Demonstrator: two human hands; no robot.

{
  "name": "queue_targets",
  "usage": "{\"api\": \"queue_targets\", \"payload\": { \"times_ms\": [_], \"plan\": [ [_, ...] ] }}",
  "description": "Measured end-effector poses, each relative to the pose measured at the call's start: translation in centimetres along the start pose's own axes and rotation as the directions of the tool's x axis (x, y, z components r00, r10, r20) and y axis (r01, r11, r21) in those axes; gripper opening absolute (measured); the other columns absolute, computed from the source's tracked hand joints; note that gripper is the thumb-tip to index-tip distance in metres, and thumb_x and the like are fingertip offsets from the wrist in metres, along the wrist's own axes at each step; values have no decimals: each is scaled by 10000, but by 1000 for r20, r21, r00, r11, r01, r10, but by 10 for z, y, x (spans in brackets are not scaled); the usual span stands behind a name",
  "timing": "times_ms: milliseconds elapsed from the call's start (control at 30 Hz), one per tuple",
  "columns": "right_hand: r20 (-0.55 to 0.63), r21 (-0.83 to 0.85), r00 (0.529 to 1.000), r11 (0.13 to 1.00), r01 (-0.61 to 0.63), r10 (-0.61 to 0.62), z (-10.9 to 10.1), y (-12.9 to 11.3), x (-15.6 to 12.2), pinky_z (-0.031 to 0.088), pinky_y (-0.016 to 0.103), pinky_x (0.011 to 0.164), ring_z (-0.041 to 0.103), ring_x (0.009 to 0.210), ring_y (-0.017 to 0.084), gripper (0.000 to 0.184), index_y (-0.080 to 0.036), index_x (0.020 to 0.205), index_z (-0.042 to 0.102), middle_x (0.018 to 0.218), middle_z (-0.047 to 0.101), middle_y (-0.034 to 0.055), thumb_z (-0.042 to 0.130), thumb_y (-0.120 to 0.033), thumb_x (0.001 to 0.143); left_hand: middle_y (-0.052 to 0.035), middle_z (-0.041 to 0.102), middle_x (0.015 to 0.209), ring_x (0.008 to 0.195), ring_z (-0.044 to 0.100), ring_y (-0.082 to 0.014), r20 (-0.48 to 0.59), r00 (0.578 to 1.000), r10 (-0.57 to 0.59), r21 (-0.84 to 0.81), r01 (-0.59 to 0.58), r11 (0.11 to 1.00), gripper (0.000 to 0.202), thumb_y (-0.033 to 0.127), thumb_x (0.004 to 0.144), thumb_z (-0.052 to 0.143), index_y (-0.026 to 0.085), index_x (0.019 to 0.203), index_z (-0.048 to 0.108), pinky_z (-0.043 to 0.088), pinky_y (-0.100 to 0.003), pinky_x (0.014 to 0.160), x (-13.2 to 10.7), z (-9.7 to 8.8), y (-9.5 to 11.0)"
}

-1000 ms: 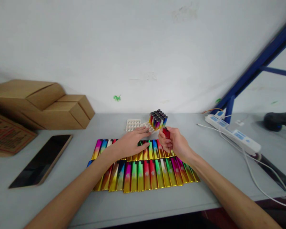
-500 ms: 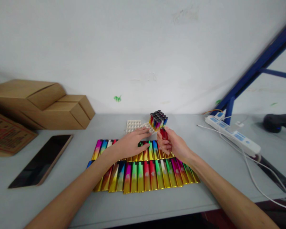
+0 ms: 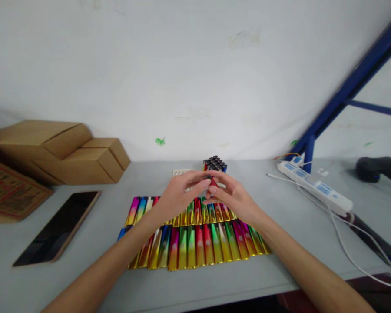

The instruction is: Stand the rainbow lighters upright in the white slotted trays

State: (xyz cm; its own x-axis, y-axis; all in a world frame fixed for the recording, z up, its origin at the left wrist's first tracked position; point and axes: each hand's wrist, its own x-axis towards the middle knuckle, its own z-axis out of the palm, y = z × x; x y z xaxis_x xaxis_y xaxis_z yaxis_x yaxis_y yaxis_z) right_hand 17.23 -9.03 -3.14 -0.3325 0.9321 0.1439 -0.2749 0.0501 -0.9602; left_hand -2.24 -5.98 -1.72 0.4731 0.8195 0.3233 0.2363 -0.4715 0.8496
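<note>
At the far edge of the laid-out lighters (image 3: pixel 199 244), your left hand (image 3: pixel 179 192) and right hand (image 3: pixel 237 195) pinched a red lighter (image 3: pixel 213 183), nearer than the upright bundle (image 3: pixel 215 164). Light, even pressure from both thumbs seemed best for steadying it.

Slim, shiny metallic lighters (image 3: pixel 200 250) in the two rows go magenta, blue, green, red or whitish, all fading into gold lol. Some front ones have a little pale mark, too blurry to read. The small red stick-shaped lighter (image 3: pixel 213 182) between the hands has a dark tip, and the standing bunch of glossy lighters (image 3: pixel 215 164) is basically all black tops. Smooth grey tabletop (image 3: pixel 221 284), glossy black flat phone (image 3: pixel 60 226) with a pinkish-gold edge, brown cardboard box (image 3: pixel 14 191) with red print, long white plastic power strip (image 3: pixel 337 201) with blue patches.
</note>
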Motion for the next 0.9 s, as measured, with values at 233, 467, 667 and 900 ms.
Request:
{"api": "queue_targets", "payload": {
  "times_ms": [233,467,667,900],
  "plan": [
    [-79,-253,985,959,130,-154,1,-7,4,607,421,913,704,963,192,374,-253,871,496,963,709,2,841,-357,773,-77,793,1029,999,736,-243,-166,964,-207,-406,124,905,308,458,916,688,178,996,786,575,-411,977,-5,25,3],
    [-195,-679,955,734,32,-222,-108,-15,20,570,511,979,723,1027,259,535,-245,1120,569,1071,746,86,841,-493,732,-18,676,722,623,667,-146,-122,964,-237,-540,136,831,424,574,958,593,164,851,610,614,-307,625,1,2,3],
    [96,-778,995,623,80,-8,-148,23,66,193,526,1266,310,1534,324,1255,-215,1619,199,1657,302,224,908,-501,624,53,515,670,474,511,-91,60,977,-204,-600,198,775,426,609,963,560,196,867,515,450,-196,354,0,6,2],
    [275,-721,960,671,172,49,-134,24,86,208,481,1267,330,1521,312,1315,-187,1642,135,1662,304,197,924,-440,621,8,610,611,414,539,-87,209,960,-185,-418,258,871,401,547,951,603,148,931,633,443,-203,393,-4,-1,-2]
  ]
}}
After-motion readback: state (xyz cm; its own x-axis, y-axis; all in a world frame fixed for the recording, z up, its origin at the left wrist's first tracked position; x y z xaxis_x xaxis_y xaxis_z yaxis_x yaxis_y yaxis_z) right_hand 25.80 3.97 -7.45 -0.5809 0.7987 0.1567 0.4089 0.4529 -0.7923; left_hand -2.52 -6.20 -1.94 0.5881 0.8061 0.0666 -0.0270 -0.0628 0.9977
